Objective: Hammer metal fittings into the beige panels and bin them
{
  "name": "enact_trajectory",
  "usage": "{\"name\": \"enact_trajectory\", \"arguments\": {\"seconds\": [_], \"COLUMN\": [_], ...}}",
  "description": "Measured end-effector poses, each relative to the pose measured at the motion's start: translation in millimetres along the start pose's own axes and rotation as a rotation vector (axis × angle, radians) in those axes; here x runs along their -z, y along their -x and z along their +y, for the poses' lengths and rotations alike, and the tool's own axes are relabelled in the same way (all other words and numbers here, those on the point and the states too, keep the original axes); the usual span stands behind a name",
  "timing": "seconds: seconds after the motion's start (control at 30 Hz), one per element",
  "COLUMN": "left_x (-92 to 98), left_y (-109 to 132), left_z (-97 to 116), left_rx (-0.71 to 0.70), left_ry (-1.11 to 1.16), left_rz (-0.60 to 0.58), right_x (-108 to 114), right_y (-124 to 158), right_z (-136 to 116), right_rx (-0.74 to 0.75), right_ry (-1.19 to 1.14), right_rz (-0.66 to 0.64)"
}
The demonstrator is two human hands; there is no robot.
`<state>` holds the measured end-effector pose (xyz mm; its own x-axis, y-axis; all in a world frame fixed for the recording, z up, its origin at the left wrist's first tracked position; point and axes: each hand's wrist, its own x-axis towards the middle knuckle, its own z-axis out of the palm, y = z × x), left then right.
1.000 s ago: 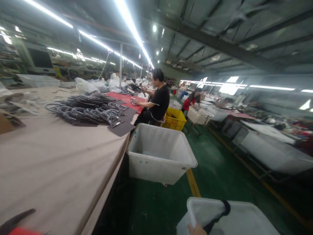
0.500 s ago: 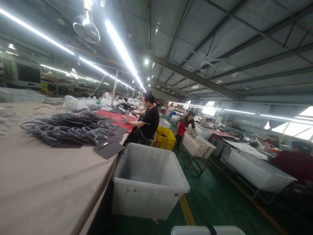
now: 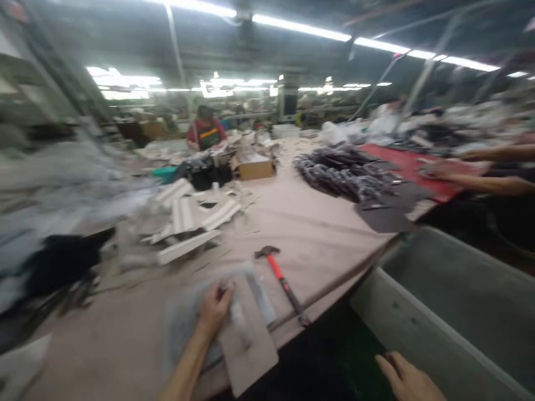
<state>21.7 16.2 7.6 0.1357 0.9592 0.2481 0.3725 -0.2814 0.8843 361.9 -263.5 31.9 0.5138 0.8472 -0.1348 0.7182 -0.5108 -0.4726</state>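
Observation:
My left hand (image 3: 215, 306) is closed at the upper left edge of a flat beige panel (image 3: 254, 351). Its fingertips pinch a small item too blurred to name. The panel lies over a pale translucent sheet (image 3: 173, 328) and sticks out past the table edge. Just right of it, a claw hammer (image 3: 282, 278) with a red and black handle rests on the table. At the bottom edge, beside a grey bin, my right hand (image 3: 409, 381) shows in part. Its fingers are curled, with something dark and unclear between them.
The large grey bin (image 3: 434, 340) stands against the table (image 3: 292, 217) on the right. Dark panels with plastic-wrapped handles (image 3: 346, 170) are piled beyond. White scraps (image 3: 188, 217) and a cardboard box (image 3: 256, 170) lie further left. Co-workers' arms (image 3: 493, 181) work over a red surface.
The view has swung left and down from the hall to the table in front of me. Both my hands, the beige panel and the hammer are now in sight.

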Motion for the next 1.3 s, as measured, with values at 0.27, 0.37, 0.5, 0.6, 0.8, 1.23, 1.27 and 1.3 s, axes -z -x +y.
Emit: {"name": "enact_trajectory", "arguments": {"seconds": [0.27,0.37,0.5,0.6,0.8,1.23,1.27,1.3], "left_x": [36.9,35.6,35.1,30.9,52.6,67.6,62.5,57.9], "left_y": [7.9,5.6,3.5,-1.1,-8.0,13.9,13.9,13.1], "left_z": [-22.2,-20.4,-20.5,-20.6,-4.1,7.4,6.8,6.5], "left_rx": [0.052,0.047,0.094,0.196,0.264,0.225,0.228,0.231], "left_ry": [0.138,0.14,0.221,0.355,0.549,0.388,0.402,0.416], "left_rz": [-0.012,-0.013,0.024,0.135,0.5,0.42,0.392,0.366], "right_x": [-84.2,-95.5,-108.6,-120.1,-114.9,-112.9,-117.0,-119.9], "right_y": [-64.0,-66.3,-75.6,-78.3,-74.1,-61.9,-58.2,-55.4], "right_z": [-239.3,-276.0,-282.8,-279.9,-289.6,-276.1,-274.3,-273.4], "right_rx": [0.838,1.073,1.165,1.154,1.018,0.568,0.59,0.611], "right_ry": [-0.114,0.019,0.1,0.148,0.33,0.161,0.131,0.11], "right_rz": [-0.276,-0.375,-0.45,-0.441,-0.231,-0.352,-0.357,-0.368]}}
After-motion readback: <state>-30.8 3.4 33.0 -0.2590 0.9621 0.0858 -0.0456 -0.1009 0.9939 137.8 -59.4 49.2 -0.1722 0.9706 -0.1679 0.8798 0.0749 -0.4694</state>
